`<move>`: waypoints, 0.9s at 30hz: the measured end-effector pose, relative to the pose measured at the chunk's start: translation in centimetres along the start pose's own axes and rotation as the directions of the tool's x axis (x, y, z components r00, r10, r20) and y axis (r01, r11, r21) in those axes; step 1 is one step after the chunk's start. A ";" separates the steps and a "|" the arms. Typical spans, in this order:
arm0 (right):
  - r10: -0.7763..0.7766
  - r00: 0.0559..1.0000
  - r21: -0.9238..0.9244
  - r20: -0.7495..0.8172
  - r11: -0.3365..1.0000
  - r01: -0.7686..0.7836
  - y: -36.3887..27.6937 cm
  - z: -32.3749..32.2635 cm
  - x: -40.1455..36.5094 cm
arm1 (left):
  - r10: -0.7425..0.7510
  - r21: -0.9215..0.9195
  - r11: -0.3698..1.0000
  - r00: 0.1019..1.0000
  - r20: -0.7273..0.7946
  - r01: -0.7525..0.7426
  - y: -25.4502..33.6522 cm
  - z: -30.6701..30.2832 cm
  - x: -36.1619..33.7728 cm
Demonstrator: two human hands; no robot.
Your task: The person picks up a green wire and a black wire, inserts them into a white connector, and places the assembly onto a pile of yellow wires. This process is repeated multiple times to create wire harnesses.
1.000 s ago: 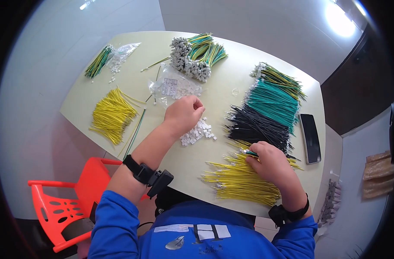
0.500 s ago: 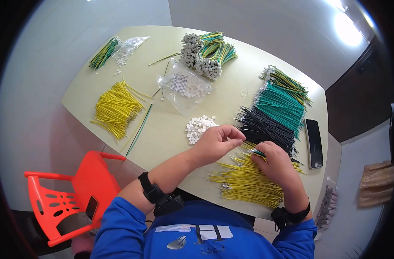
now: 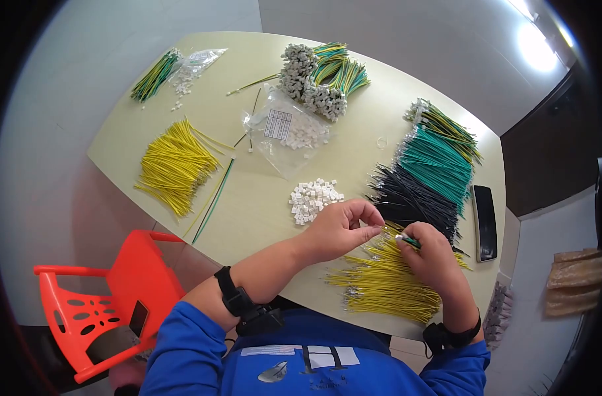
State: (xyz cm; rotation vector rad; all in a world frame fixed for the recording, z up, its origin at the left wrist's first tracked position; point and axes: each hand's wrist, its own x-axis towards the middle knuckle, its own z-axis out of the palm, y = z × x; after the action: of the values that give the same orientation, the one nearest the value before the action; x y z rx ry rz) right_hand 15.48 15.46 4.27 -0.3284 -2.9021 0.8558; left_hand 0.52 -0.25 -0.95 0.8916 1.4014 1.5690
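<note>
My left hand (image 3: 344, 229) is closed in a pinch over the near edge of the black wires (image 3: 416, 201); what its fingertips hold is too small to name. To its right, my right hand (image 3: 431, 249) grips a white connector (image 3: 400, 238) with short green wire showing between thumb and finger. Beneath both hands spreads a pile of yellow wires (image 3: 387, 284) with metal ends. Loose white connectors (image 3: 312, 200) lie in a heap beyond my left wrist. Green wires (image 3: 436, 164) lie beyond the black ones.
A phone (image 3: 484, 223) lies at the right edge. Farther back are a clear bag of connectors (image 3: 291, 132) and bundled wires with connectors (image 3: 321, 79). More yellow wires (image 3: 177, 166) lie at left, with green bundled wires (image 3: 156, 76) behind. A red chair (image 3: 139, 277) stands front left.
The view has shifted slightly. My right hand has drawn a little away from my left, and the white connector in it shows more clearly. The left hand keeps its pinch.
</note>
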 end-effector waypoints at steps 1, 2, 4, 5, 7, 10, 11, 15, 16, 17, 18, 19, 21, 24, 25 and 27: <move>0.003 1.000 0.001 0.004 1.000 -0.003 -0.1 -0.1 0.0 | 0.008 -0.008 1.000 1.000 0.008 -0.008 0.0 0.0 0.1; 0.060 0.998 0.089 -0.013 0.994 -0.058 -0.2 -0.2 -0.1 | 0.003 -0.012 1.000 1.000 0.010 -0.003 -0.1 0.0 0.1; 0.184 0.982 0.264 -0.036 0.950 -0.169 -0.4 -0.3 -0.3 | 0.010 -0.080 0.997 1.000 -0.008 -0.010 0.2 0.1 0.0; 0.198 0.980 0.263 -0.035 0.947 -0.182 -0.3 -0.1 -0.3 | 0.013 -0.114 0.993 1.000 -0.013 -0.014 0.4 0.2 0.0; 0.008 0.985 0.213 -0.175 0.977 0.030 -0.1 0.5 -0.1 | 0.002 -0.096 0.995 1.000 -0.001 -0.003 0.6 0.2 -0.1; -0.075 0.968 0.172 -0.239 0.978 0.119 -0.2 0.4 -0.2 | -0.006 -0.049 0.999 1.000 0.009 0.006 0.8 0.4 -0.1; -0.082 0.967 0.176 -0.240 0.976 0.126 -0.2 0.4 -0.2 | -0.026 -0.055 0.998 1.000 0.003 0.026 0.8 0.4 0.0; -0.052 0.971 0.202 -0.233 0.974 0.101 -0.7 0.5 -0.3 | -0.079 -0.056 0.995 0.997 -0.010 0.078 1.1 0.6 -0.1; -0.040 0.973 0.211 -0.228 0.973 0.089 -0.7 0.5 -0.3 | -0.085 -0.053 0.995 0.996 -0.012 0.085 1.3 0.7 -0.1; -0.035 0.973 0.213 -0.229 0.973 0.085 -0.7 0.5 -0.3 | -0.092 -0.049 0.995 0.996 -0.016 0.091 1.4 0.7 -0.1; -0.035 0.975 0.205 -0.221 0.975 0.082 -0.8 0.5 -0.3 | -0.094 -0.049 0.994 0.995 -0.012 0.093 1.4 0.7 -0.1; -0.035 0.976 0.197 -0.213 0.977 0.078 -0.8 0.4 -0.3 | -0.096 -0.042 0.995 0.995 -0.009 0.095 1.4 0.6 -0.1; -0.034 0.978 0.188 -0.205 0.979 0.074 -0.8 0.5 -0.3 | -0.097 -0.029 0.995 0.995 -0.004 0.096 1.4 0.6 -0.2; -0.049 0.974 0.186 -0.220 0.978 0.091 -0.7 0.8 -0.3 | -0.078 -0.069 0.995 0.997 0.000 0.078 1.1 0.6 -0.3; -0.046 0.974 0.186 -0.221 0.979 0.088 -0.7 0.8 -0.3 | -0.069 -0.088 0.994 0.998 0.001 0.068 1.0 0.6 -0.2; -0.037 0.977 0.193 -0.212 0.978 0.079 -0.8 0.7 -0.4 | -0.059 -0.102 0.993 0.998 0.006 0.059 0.9 0.7 -0.2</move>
State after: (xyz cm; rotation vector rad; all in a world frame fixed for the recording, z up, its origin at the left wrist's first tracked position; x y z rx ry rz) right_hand 15.57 14.33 4.08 -0.2924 -2.5951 1.0277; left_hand 1.15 -0.21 0.05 0.7846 1.3211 1.5792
